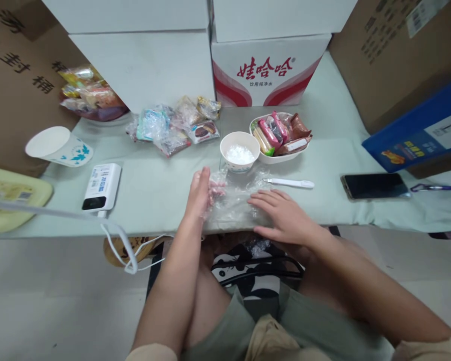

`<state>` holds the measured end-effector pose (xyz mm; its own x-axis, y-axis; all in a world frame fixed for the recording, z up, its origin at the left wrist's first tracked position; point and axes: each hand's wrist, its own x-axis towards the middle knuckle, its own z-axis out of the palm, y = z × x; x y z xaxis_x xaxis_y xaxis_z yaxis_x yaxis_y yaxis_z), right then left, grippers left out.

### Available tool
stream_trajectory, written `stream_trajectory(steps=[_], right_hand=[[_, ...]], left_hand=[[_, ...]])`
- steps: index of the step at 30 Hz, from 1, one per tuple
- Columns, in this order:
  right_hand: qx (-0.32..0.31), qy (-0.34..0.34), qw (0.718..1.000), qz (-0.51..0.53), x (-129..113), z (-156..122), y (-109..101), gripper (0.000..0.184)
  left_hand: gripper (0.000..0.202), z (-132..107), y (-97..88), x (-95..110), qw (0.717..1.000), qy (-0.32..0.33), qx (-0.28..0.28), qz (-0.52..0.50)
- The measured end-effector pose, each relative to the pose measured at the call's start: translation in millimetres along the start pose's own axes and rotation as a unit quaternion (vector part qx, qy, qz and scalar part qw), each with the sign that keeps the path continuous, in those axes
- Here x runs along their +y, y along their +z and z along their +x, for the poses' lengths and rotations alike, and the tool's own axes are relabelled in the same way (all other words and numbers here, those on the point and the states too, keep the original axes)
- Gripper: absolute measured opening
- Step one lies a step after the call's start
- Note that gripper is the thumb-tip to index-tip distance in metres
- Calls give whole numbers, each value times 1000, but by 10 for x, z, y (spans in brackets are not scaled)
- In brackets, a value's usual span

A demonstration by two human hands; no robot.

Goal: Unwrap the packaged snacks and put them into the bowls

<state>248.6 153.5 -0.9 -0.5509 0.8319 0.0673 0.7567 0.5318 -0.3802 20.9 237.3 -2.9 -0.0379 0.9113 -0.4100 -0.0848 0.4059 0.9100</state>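
Forearms (173, 286) outstretched, left hand (197, 194) thumb-up, right hand (285, 214) palm-down, clear plastic (235, 203) between

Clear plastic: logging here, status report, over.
Left hand at left edge, right hand open at right; clear plastic crumpled on table; upright cup, white tool just beyond.

Your table (150, 200) is draped in pale green. At your left it bears a bottle (39, 193), a cup (65, 150) and a power bank (105, 185). Boxes (263, 60) stand along its back, with snack packets (154, 125) and a bowl (281, 159) in front. Nearer you are a second cup (235, 166), a knife (293, 183) and clear plastic (233, 208); at your right, a phone (376, 186) and a pen (438, 188).
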Motion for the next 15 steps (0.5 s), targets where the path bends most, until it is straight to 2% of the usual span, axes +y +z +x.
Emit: stream_trajectory(steps=[3,5,6,8,9,10,11,12,13,14,15], right_hand=[[-36,7,999,-7,1,-112,238,73],[-29,18,999,-13,51,-164,286,73],[-20,21,999,-13,76,-180,286,71],[4,17,1000,-7,110,-191,260,57],[18,9,1000,-1,117,-189,242,44],[32,-1,999,6,117,-184,224,31],[50,-10,999,14,112,-178,206,20],[71,-16,997,24,104,-173,190,16],[93,-17,995,40,94,-170,173,16],[114,-9,992,61,84,-170,154,17],[134,8,987,86,78,-174,132,16]], left_hand=[[62,29,-161,-29,996,39,56,58],[76,45,-283,-33,986,68,119,94],[76,41,-345,-29,978,91,154,104],[60,-14,-458,-11,956,163,211,124],[44,-73,-502,0,944,206,216,139],[28,-152,-533,10,935,248,195,162],[17,-246,-548,14,928,281,144,198],[14,-348,-546,12,919,303,66,243],[16,-449,-526,3,902,311,-32,297],[24,-540,-493,-13,874,307,-121,357],[35,-612,-451,-33,842,301,-182,410]])
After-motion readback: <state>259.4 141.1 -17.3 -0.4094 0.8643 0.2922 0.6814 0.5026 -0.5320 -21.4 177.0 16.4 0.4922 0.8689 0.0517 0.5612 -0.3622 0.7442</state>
